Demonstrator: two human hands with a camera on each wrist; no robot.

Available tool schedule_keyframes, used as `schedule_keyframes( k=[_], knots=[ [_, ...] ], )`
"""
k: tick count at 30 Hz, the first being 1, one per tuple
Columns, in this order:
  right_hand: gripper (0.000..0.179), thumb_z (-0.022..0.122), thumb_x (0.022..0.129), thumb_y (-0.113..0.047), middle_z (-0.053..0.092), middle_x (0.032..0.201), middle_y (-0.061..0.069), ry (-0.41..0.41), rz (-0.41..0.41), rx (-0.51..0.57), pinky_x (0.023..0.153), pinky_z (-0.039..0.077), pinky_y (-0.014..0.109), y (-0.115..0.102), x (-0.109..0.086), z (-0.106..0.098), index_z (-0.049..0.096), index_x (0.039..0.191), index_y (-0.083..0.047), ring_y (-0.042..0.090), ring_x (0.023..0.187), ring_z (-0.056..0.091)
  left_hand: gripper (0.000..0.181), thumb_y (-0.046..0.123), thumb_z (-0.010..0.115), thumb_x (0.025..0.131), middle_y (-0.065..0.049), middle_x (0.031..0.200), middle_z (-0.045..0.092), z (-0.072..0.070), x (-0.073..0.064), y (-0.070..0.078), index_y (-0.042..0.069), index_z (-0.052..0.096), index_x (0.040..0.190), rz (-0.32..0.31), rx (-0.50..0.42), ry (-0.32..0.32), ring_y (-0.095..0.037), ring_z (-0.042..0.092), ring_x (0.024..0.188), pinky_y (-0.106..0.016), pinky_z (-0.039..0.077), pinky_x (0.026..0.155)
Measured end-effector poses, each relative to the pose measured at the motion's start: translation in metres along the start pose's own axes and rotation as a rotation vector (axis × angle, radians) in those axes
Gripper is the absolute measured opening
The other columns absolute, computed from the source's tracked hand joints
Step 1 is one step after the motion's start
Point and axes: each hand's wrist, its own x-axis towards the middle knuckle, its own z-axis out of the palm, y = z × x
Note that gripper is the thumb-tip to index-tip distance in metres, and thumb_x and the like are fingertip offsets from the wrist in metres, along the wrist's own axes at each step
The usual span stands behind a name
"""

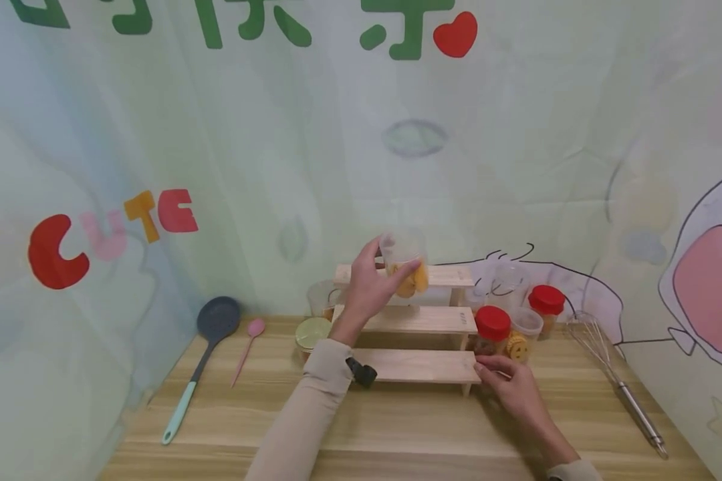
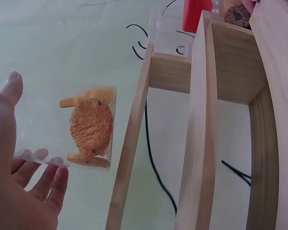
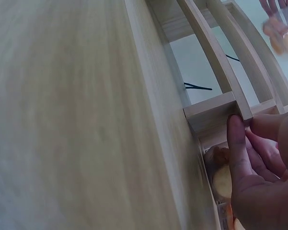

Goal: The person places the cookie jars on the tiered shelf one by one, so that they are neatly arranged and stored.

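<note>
Raised over the top step of a three-step wooden rack [image 1: 424, 366], my left hand [image 1: 368, 286] grips a clear plastic jar [image 1: 402, 247]. Orange-brown biscuit-like pieces [image 2: 91, 125] lie at the bottom of this jar, and no lid shows on it. In the left wrist view the thumb is on one side of the jar and the fingers curl round the other. My right hand [image 1: 513, 389] pinches the right end of the lowest step, its thumb [image 3: 237, 143] against the board's end in the right wrist view.
Right of the rack stand red-lidded jars [image 1: 492, 323], a lidless jar with a smiley biscuit [image 1: 520, 341] and a whisk [image 1: 616, 381]. To the left are a green-lidded jar [image 1: 313, 332], a pink spoon [image 1: 255, 327] and a dark turner [image 1: 218, 319]. A printed curtain [image 1: 337, 133] hangs behind.
</note>
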Motion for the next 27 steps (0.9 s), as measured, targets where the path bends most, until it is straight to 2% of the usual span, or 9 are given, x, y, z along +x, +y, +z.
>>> schedule_keyframes(
  k=[3,7,12,17,20,24,27],
  knots=[
    [0.03,0.078,0.102,-0.018,0.078,0.125,0.018,-0.003,0.02,-0.016,0.082,0.058,0.019,0.0,0.0,-0.002,0.078,0.127,-0.001,0.005,0.096,0.069,0.08,0.055,0.084,0.092,-0.012,0.139,0.066,0.018,0.008,-0.001,0.012,0.055,0.153,-0.022,-0.021,0.007,-0.026,0.061,0.126,-0.047,0.057,0.104],
    [0.03,0.078,0.102,-0.018,0.078,0.126,0.018,-0.001,0.031,-0.024,0.082,0.058,0.019,0.0,-0.001,-0.002,0.078,0.127,-0.002,0.006,0.098,0.07,0.08,0.055,0.084,0.092,-0.012,0.139,0.067,0.038,0.017,-0.003,0.012,0.055,0.153,-0.023,-0.021,0.022,-0.029,0.062,0.129,-0.047,0.056,0.107],
    [0.031,0.079,0.101,-0.019,0.078,0.127,0.018,0.003,0.034,-0.015,0.082,0.058,0.019,0.0,0.001,-0.002,0.078,0.127,-0.002,0.008,0.099,0.07,0.084,0.057,0.082,0.093,-0.009,0.142,0.066,0.05,0.022,-0.012,0.014,0.051,0.158,-0.025,0.048,0.008,-0.027,0.065,0.129,-0.045,0.059,0.106],
    [0.032,0.079,0.101,-0.019,0.078,0.126,0.019,-0.004,0.025,-0.003,0.081,0.058,0.019,-0.001,0.002,0.002,0.078,0.127,-0.001,0.007,0.098,0.07,0.084,0.047,0.086,0.092,-0.007,0.138,0.068,0.048,0.017,-0.027,0.011,0.049,0.157,0.001,0.22,-0.082,-0.022,0.068,0.122,-0.039,0.061,0.099],
    [0.032,0.079,0.101,-0.018,0.078,0.125,0.02,0.002,0.016,0.0,0.08,0.058,0.019,0.0,0.001,0.002,0.078,0.127,0.0,0.005,0.096,0.07,0.084,0.047,0.087,0.091,-0.006,0.132,0.069,0.05,0.013,-0.031,0.01,0.048,0.156,0.029,0.316,-0.128,-0.02,0.068,0.114,-0.038,0.061,0.094],
    [0.032,0.079,0.101,-0.018,0.078,0.124,0.02,0.011,0.013,0.002,0.08,0.058,0.019,0.0,0.001,0.001,0.077,0.126,0.001,0.002,0.094,0.07,0.093,0.052,0.085,0.092,-0.01,0.135,0.07,0.059,0.011,-0.029,0.008,0.042,0.162,0.037,0.413,-0.132,-0.025,0.069,0.12,-0.042,0.06,0.1],
    [0.031,0.078,0.102,-0.018,0.078,0.124,0.019,0.013,0.019,0.005,0.081,0.058,0.019,-0.001,0.002,0.001,0.078,0.126,0.001,0.002,0.094,0.07,0.101,0.059,0.081,0.093,-0.013,0.141,0.07,0.067,0.012,-0.024,0.006,0.038,0.166,0.038,0.532,-0.13,-0.029,0.069,0.127,-0.044,0.058,0.107]
  ],
)
